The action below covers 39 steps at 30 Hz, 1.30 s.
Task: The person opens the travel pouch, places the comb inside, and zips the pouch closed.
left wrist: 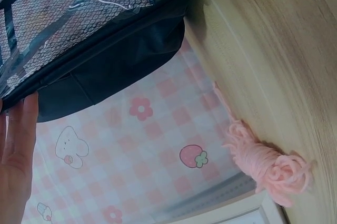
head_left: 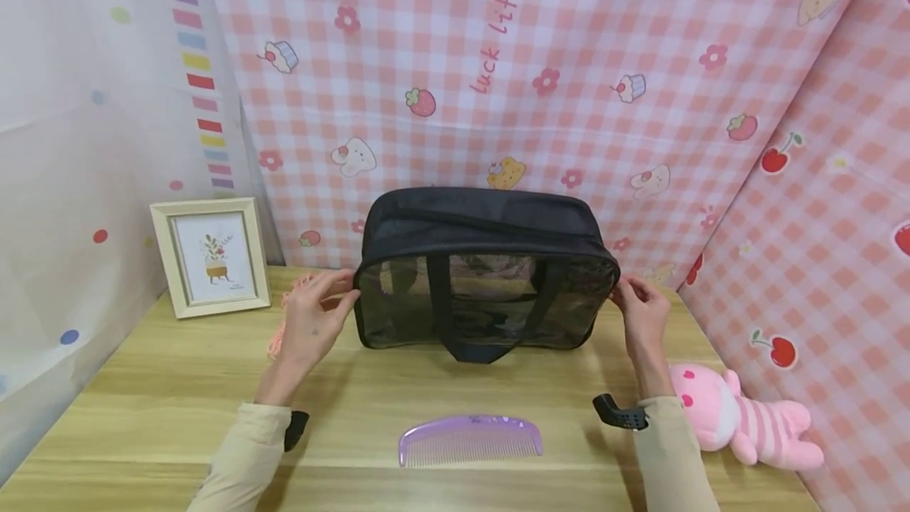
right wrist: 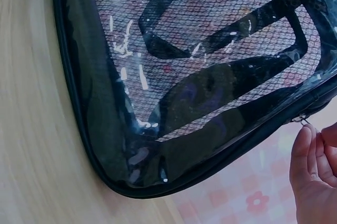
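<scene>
A black toiletry bag (head_left: 490, 220) with a clear front panel, a mesh back and black strap handles stands upright on the table. My left hand (head_left: 316, 314) pinches its left side edge, and in the left wrist view the fingers (left wrist: 21, 129) lie against the black rim. At the upper right corner, my right hand (head_left: 643, 314) pinches a small metal zipper pull (right wrist: 303, 120), seen best in the right wrist view. In front of the bag lies a purple comb (head_left: 469, 439), teeth toward me.
A framed plant picture (head_left: 212, 257) stands at the back left. Beside my left hand lies a bundle of pink yarn (left wrist: 268, 169). A pink striped plush toy (head_left: 753, 421) lies next to my right forearm. Checked cloth (head_left: 455, 62) hangs close behind the bag.
</scene>
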Available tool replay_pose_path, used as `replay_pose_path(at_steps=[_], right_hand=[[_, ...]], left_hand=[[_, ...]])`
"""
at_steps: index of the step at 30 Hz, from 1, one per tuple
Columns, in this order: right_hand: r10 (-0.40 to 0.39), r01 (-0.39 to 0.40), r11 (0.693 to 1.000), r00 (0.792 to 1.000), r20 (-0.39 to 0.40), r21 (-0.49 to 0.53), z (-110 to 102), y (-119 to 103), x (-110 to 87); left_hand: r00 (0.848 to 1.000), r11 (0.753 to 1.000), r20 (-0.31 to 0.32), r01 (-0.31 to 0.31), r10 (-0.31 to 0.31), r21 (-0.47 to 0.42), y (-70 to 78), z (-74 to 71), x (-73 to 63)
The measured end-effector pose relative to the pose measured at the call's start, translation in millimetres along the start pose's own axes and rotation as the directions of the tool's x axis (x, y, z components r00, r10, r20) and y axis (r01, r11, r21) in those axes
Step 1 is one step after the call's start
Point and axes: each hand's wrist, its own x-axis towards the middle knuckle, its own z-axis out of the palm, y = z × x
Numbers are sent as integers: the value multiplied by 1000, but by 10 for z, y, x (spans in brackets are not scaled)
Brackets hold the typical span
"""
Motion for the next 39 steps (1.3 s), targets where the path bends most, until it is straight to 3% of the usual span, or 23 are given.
replay_pose_path(at_steps=[4,12,21,32,39], right_hand=[[-32,32,999,999,3,-20,14,-51,18],[-66,69,994,997,32,-80,25,-135,25],[-73,76,992,997,32,-97,37,-188,31],[-116,116,993,990,74,5,55,-314,96],[-144,147,989,986,86,-30,50,-358,130]], left_hand=[[1000,1000,-2,-16,16,3,100,-12,11],[1000,1000,3,-9,9,-2,-130,9,-32],[999,999,11,-36,36,10,-123,4,-26],[999,999,11,-30,30,21,-123,-13,-25],[999,1000,32,-9,8,27,-121,-8,-31]])
